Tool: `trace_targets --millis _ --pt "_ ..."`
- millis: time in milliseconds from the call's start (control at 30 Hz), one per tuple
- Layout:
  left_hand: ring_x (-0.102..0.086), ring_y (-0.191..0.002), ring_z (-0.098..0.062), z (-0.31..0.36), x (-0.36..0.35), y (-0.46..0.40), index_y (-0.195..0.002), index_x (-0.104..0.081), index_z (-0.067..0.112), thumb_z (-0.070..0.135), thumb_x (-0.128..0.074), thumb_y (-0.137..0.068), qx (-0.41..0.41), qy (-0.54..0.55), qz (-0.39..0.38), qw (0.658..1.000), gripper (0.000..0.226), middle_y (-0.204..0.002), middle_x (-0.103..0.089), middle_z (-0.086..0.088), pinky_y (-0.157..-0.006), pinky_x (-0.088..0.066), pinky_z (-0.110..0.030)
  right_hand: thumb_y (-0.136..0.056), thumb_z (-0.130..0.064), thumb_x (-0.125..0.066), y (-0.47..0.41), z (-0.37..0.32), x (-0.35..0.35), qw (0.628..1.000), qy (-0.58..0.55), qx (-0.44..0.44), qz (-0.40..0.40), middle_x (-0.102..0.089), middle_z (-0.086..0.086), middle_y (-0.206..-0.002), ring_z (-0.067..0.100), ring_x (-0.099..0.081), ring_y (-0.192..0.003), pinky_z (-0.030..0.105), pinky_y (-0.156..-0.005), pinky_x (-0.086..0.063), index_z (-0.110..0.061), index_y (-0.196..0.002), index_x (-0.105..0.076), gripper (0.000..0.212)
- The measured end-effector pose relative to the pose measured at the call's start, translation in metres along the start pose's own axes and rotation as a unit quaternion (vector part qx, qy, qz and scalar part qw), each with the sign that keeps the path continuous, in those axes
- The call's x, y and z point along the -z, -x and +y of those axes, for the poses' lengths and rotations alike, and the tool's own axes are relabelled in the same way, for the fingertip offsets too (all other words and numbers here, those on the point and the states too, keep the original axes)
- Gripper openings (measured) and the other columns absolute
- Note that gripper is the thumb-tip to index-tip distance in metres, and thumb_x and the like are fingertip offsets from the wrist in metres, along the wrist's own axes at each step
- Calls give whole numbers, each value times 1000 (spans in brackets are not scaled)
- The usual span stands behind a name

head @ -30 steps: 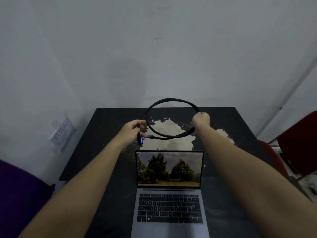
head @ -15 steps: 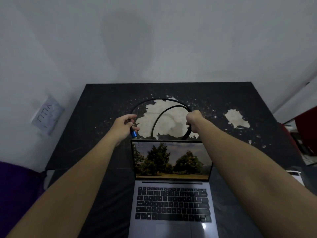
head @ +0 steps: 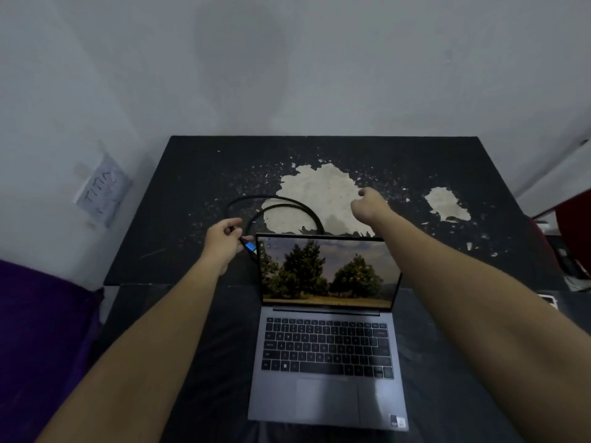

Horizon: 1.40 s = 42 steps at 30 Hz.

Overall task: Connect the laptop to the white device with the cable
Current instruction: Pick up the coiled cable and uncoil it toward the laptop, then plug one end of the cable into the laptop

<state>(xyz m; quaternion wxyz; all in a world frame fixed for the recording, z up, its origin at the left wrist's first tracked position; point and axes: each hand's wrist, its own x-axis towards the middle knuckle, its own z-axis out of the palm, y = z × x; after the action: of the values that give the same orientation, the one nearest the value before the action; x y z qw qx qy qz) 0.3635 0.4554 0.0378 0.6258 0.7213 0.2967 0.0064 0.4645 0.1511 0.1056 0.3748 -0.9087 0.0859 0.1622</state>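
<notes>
An open grey laptop (head: pixel 326 346) with trees on its screen sits at the near edge of the black table (head: pixel 415 161). A black cable (head: pixel 287 203) lies in loops on the table behind the screen's left corner. My left hand (head: pixel 224 244) pinches the cable just behind its blue connector (head: pixel 250 247), beside the screen's top left corner. My right hand (head: pixel 367 207) hovers above the table behind the screen, fingers loosely curled, holding nothing and apart from the cable. A small white object (head: pixel 548 300) peeks in at the right edge, mostly hidden.
The tabletop has large pale patches of worn paint. A wall socket (head: pixel 102 190) sits on the left wall. A purple seat (head: pixel 41 330) stands at the near left and a red chair (head: pixel 572 225) at the right. The wall runs close behind the table.
My right hand has let go of the cable and moved right. The cable loop has dropped flat onto the table. My left hand still holds the blue connector end.
</notes>
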Motion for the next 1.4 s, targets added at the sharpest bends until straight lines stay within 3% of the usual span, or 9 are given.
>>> trace_targets --millis 100,267,433,667,767,867,967,1167,1400 --pt "-71 -86 -15 -17 14 15 -128 -58 11 5 -52 -100 35 0 0 999 30 -106 -59 -3 -65 -58 -22 -97 -16 -43 35 0 -2 993 -56 86 50 -58 14 -129 19 -61 -79 33 -65 -48 -13 -146 -43 49" --pt "-62 -109 -26 -45 40 47 -140 -50 10 -2 -61 -92 49 -130 -77 987 50 -112 -60 -7 -96 -54 -40 -97 -8 -46 112 27 -30 968 -74 210 111 -52 0 -119 15 -51 -112 34 -98 -46 -12 -134 -52 38" --pt "-59 -92 -17 -71 55 77 -133 -57 12 8 -75 -84 -54 -351 -125 927 52 -98 -64 -3 -83 -44 -26 -87 -6 -47 173 81 -68 948 -1 273 165 -53 3 -117 21 -49 -111 41 -97 -43 -13 -126 -57 41" --pt "-44 -109 -29 -105 58 103 -108 -69 21 50 -57 -92 -214 -675 -101 699 36 -114 -55 -6 -89 -36 -43 -87 -6 -53 215 171 -101 974 84 149 148 -53 9 -124 28 -50 -113 40 -93 -40 -13 -129 -57 42" --pt "-43 -119 -25 -120 55 110 -110 -65 15 41 -45 -100 -260 -681 -142 669 34 -117 -56 -5 -105 -26 -46 -86 -7 -55 227 209 -109 980 111 82 146 -51 15 -131 35 -49 -116 45 -96 -41 -8 -133 -54 47" --pt "-59 -97 -25 -128 50 115 -112 -53 11 20 -37 -104 -220 -661 -223 682 20 -94 -64 -8 -114 -25 -46 -88 -10 -53 234 236 -115 982 108 42 149 -44 19 -140 36 -43 -125 48 -104 -38 -6 -141 -44 54" --pt "-56 -79 -26 -132 46 124 -115 -45 12 9 -38 -100 -196 -585 -256 744 16 -97 -62 -13 -80 -48 -44 -96 -15 -49 236 255 -121 986 88 24 140 -38 18 -149 34 -36 -135 45 -112 -32 -5 -148 -35 56" --pt "-60 -71 -33 -149 41 132 -121 -36 19 42 -38 -103 -227 -578 -237 747 29 -83 -65 -10 -63 -39 -40 -105 -31 -33 237 272 -136 988 99 3 115 -25 19 -163 31 -19 -151 42 -123 -17 0 -156 -21 60" --pt "-58 -76 -26 -167 41 139 -103 -48 14 25 -44 -103 -263 -552 -196 767 11 -96 -60 -7 -68 -45 -41 -105 -35 -25 236 281 -141 980 149 20 131 -26 14 -163 29 -18 -151 49 -121 -21 -5 -157 -21 59"
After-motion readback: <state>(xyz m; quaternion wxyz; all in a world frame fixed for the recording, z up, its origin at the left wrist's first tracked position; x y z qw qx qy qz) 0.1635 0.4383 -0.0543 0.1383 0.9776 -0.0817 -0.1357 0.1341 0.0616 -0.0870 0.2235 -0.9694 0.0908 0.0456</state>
